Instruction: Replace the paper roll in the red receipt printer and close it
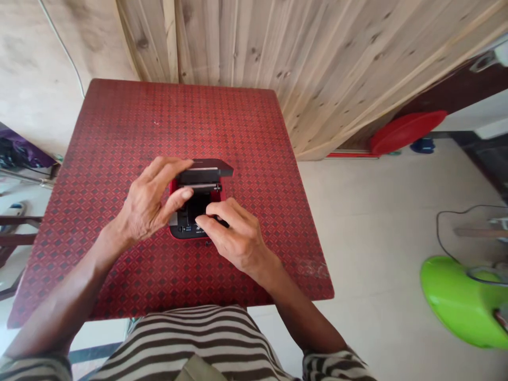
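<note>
A small black and red device (194, 214), which looks like a thermal label printer, sits on the table with its black lid (216, 168) raised at the far side. A roller (204, 187) lies across it above a dark compartment. My left hand (148, 198) is at the device's left side. Its fingers stretch to the lid's left edge and its thumb, held apart from them, reaches over the near-left interior. My right hand (238, 233) is over the front right corner, thumb and forefinger close together at the compartment's edge. Whatever lies between those fingertips is hidden.
The table (178, 121) has a red patterned top and stands against a wooden plank wall (246, 42). To the right on the tiled floor are a green plastic stool or chair (456, 301) and a dark cable. A red round board (408, 132) leans farther back.
</note>
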{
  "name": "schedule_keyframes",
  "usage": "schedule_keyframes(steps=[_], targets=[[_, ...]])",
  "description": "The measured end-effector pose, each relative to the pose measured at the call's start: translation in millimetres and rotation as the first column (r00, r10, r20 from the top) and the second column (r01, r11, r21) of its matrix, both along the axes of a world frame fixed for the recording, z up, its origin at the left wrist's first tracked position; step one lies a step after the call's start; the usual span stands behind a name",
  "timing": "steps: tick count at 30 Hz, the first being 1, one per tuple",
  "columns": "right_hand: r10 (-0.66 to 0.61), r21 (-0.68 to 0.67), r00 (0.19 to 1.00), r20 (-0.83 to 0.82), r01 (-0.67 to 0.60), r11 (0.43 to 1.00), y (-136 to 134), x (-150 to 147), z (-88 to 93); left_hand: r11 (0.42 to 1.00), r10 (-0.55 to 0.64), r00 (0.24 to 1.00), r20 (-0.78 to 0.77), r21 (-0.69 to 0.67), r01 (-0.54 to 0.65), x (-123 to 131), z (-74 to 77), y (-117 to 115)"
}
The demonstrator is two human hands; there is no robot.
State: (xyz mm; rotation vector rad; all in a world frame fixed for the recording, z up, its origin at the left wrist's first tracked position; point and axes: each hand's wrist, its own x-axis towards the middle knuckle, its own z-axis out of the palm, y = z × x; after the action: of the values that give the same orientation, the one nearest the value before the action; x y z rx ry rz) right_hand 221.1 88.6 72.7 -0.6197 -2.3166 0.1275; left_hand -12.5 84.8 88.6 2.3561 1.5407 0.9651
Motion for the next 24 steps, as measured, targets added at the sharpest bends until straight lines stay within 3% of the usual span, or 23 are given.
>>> schedule_keyframes(steps=[6,13,17,20,24], targets=[[-0.036,0.058,0.999,0.039,0.034,0.998,-8,1,-13.8,0.993,-0.113,0.991,-0.071,0.032,0.116,0,-25.3,-37],[-0.031,-0.002,0.994,-0.104,0.031,1.000,-7,6,-11.3,0.974,-0.099,0.979,-0.179,0.184,0.132,4,-38.6,-38],[-0.148,-0.131,0.965,-0.219,0.121,0.984,4,23,-9.6,0.974,-0.086,0.980,-0.178,0.192,0.120,3,-40.1,-37],[-0.257,-0.248,0.927,-0.273,0.190,0.950,17,39,-19.3,0.976,-0.089,0.983,-0.159,0.182,0.118,3,-43.3,-37],[-0.371,-0.536,0.894,-0.252,0.190,0.822,29,49,-42.3,0.986,-0.034,0.997,-0.064,0.162,0.044,7,-48.4,-46]])
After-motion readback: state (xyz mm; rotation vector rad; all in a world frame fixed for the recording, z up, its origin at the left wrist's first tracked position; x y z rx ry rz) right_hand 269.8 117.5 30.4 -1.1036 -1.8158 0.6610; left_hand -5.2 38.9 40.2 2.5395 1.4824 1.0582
